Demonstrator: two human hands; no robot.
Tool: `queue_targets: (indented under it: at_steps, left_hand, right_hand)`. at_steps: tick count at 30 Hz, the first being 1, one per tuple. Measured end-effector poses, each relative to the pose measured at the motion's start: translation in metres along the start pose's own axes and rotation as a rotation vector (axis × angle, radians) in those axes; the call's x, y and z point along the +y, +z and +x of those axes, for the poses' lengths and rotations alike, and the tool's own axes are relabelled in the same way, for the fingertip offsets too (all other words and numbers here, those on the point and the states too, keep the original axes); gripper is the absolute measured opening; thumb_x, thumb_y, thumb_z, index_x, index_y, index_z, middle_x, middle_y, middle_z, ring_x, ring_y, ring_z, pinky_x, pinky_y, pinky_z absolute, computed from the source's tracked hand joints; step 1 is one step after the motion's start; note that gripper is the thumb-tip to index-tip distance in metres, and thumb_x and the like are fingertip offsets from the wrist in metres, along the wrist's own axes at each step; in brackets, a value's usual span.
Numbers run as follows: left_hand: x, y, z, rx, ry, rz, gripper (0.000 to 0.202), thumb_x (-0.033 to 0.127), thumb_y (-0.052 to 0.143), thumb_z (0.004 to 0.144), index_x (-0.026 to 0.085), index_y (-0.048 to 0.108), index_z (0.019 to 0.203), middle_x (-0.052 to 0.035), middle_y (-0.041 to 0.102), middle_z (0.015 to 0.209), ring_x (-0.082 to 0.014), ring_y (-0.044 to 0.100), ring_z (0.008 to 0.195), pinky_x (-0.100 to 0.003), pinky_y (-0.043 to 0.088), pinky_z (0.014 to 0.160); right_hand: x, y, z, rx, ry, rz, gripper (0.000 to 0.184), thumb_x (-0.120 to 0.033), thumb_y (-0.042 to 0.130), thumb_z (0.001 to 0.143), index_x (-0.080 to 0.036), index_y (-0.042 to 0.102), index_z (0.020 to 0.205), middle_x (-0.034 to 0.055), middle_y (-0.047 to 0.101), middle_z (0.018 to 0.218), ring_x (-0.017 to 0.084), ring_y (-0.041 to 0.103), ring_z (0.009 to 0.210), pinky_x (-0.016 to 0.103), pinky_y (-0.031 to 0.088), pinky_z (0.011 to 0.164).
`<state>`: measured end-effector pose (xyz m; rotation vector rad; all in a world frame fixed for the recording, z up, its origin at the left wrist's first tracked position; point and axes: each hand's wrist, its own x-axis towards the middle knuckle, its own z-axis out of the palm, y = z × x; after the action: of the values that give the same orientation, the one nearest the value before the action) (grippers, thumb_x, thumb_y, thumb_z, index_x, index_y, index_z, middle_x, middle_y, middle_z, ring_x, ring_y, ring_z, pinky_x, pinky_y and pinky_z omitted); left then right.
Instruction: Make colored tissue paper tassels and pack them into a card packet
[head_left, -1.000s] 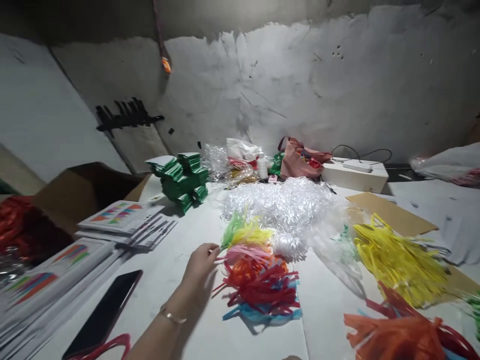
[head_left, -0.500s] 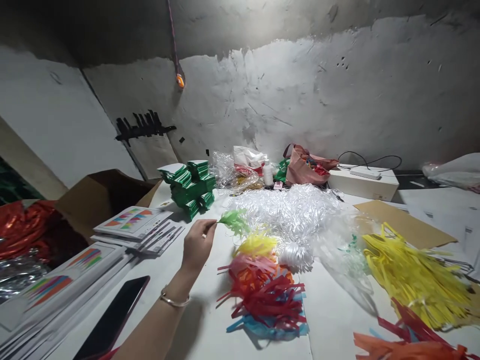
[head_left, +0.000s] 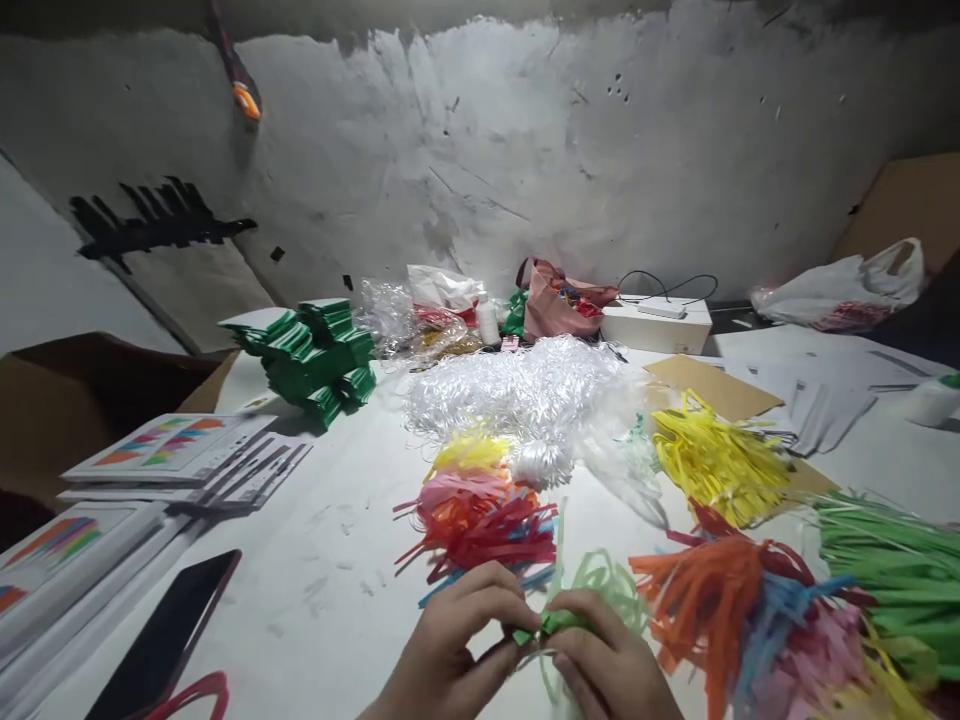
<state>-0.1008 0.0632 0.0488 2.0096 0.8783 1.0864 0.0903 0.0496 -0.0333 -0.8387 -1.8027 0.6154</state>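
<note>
My left hand point(head_left: 469, 640) and my right hand point(head_left: 611, 650) are close together at the front of the table, fingers pinched on a green paper tassel point(head_left: 564, 622). Its middle is bunched between the fingertips. Pale green strips point(head_left: 607, 575) fan out behind my right hand, a little blurred. Just beyond my left hand lies a row of paper tassels: red point(head_left: 499, 530), pink point(head_left: 457, 487) and yellow point(head_left: 472, 450), with some blue under the red. To the right of my right hand are an orange tassel point(head_left: 701, 590) and a blue one point(head_left: 784, 620).
Left are a phone point(head_left: 169, 635), printed card stacks point(head_left: 161, 450) and green folded bundles point(head_left: 315, 360). White shredded strands point(head_left: 517, 395) fill the middle. Yellow strips point(head_left: 716, 455) and green strips point(head_left: 896, 560) lie right. A pink bag point(head_left: 559, 300) and white box point(head_left: 660, 325) stand behind.
My left hand has come back from beyond the tassel row to the front, and my right hand has entered view. The green tassel is now between both hands. The view has turned right and down.
</note>
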Motion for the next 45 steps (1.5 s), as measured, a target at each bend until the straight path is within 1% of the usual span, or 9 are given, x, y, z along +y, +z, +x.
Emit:
queue_targets:
  at_steps: [5,8,11,19,22,26,30,34,45]
  left_hand:
    - [-0.019,0.044,-0.010,0.178,-0.464,-0.593,0.024,0.044,0.079,0.080,0.021,0.076,0.078,-0.0032,0.060,0.084,-0.0173,0.057,0.078,-0.026,0.045,0.069]
    - [-0.021,0.059,-0.015,0.274,-0.598,-0.722,0.030,0.050,0.084,0.072,0.020,0.076,0.076,-0.0025,0.062,0.076,-0.0168,0.054,0.074,-0.025,0.043,0.068]
    - [-0.016,0.069,-0.017,0.319,-0.658,-0.779,0.033,0.051,0.085,0.070,0.019,0.076,0.074,-0.0022,0.063,0.068,-0.0155,0.052,0.068,-0.025,0.040,0.066]
    - [-0.014,0.091,-0.022,0.266,-0.693,-0.881,0.030,0.044,0.088,0.067,0.018,0.074,0.072,-0.0029,0.067,0.072,-0.0189,0.059,0.074,-0.028,0.044,0.071]
    - [-0.019,0.093,-0.027,0.235,-0.694,-0.889,0.035,0.052,0.084,0.071,0.018,0.075,0.074,-0.0042,0.066,0.075,-0.0204,0.058,0.077,-0.031,0.045,0.077]
    - [-0.025,0.091,-0.032,0.209,-0.718,-0.865,0.034,0.051,0.083,0.072,0.019,0.072,0.073,-0.0019,0.060,0.071,-0.0169,0.052,0.070,-0.028,0.042,0.070]
    - [-0.027,0.085,-0.032,0.144,-0.633,-0.690,0.033,0.051,0.077,0.079,0.020,0.068,0.076,-0.0037,0.060,0.076,-0.0198,0.052,0.076,-0.030,0.043,0.072]
    - [-0.026,0.081,-0.032,0.119,-0.592,-0.551,0.029,0.048,0.071,0.085,0.021,0.065,0.078,-0.0036,0.059,0.079,-0.0213,0.052,0.080,-0.032,0.043,0.076]
    - [-0.026,0.078,-0.037,0.067,-0.612,-0.661,0.033,0.051,0.071,0.084,0.020,0.062,0.075,-0.0002,0.052,0.075,-0.0180,0.047,0.074,-0.029,0.040,0.071]
  right_hand:
    - [0.002,-0.011,-0.009,-0.123,0.054,0.187,0.036,-0.042,0.042,0.104,-0.023,0.071,0.096,0.0070,0.064,0.097,0.016,0.067,0.083,0.023,0.055,0.074]
    - [-0.003,-0.021,-0.020,-0.014,0.247,0.186,0.043,-0.049,0.040,0.104,-0.024,0.074,0.096,0.0087,0.063,0.108,0.013,0.062,0.067,0.023,0.051,0.061]
    - [-0.010,-0.032,-0.022,0.150,0.349,0.127,0.039,-0.047,0.044,0.103,-0.025,0.075,0.097,0.0057,0.064,0.090,0.015,0.059,0.065,0.025,0.049,0.061]
    - [-0.018,-0.032,-0.002,0.076,0.358,0.220,0.031,-0.047,0.059,0.095,-0.020,0.072,0.092,-0.0009,0.052,0.070,0.012,0.048,0.056,0.024,0.034,0.051]
    - [-0.016,-0.032,0.004,0.018,0.413,0.392,0.037,-0.048,0.060,0.094,-0.018,0.069,0.075,-0.0010,0.050,0.067,0.013,0.050,0.063,0.024,0.037,0.057]
    - [-0.012,-0.032,0.003,-0.050,0.589,0.665,0.038,-0.054,0.067,0.088,-0.017,0.072,0.085,0.0009,0.056,0.073,0.014,0.052,0.067,0.025,0.042,0.061]
    - [-0.009,-0.030,-0.004,-0.033,0.640,0.549,0.039,-0.054,0.069,0.086,-0.017,0.073,0.098,-0.0021,0.051,0.070,0.011,0.041,0.060,0.023,0.035,0.055]
    - [-0.008,-0.029,-0.002,-0.044,0.598,0.461,0.037,-0.053,0.067,0.086,-0.017,0.075,0.089,-0.0004,0.053,0.070,0.012,0.044,0.062,0.025,0.036,0.057]
    - [-0.008,-0.029,0.003,-0.100,0.624,0.642,0.028,-0.042,0.067,0.085,-0.016,0.072,0.077,0.0005,0.059,0.069,0.013,0.051,0.066,0.025,0.041,0.063]
